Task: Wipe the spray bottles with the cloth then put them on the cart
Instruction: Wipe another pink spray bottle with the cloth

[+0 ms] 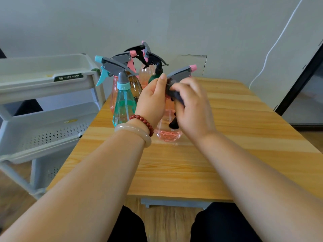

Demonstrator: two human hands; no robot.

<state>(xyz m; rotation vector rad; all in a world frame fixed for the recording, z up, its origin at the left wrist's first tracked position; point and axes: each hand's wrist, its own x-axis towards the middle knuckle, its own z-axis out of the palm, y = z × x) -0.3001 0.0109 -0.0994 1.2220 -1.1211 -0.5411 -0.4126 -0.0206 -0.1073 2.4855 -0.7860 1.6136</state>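
- A person's left hand (151, 100) is gripping a clear pink plastic spray bottle (168, 135), fingers curled round its upper body, at the middle of a wood-grain table (236, 137). Whether the bottle's rounded base is touching the top is unclear.
- The right hand (193, 110) is pinching a dark cloth (174, 96) against the bottle's neck, just under its grey trigger head with a pink nozzle.
- Five more trigger bottles are standing clustered behind: one teal bottle (124, 107), two pink, one amber, one green.
- A pale grey plastic cart (43, 81) with perforated shelves is standing left of the table.
- Two bracelets are circling the left wrist: red beads (142, 121) and a smooth pale bangle (133, 131).
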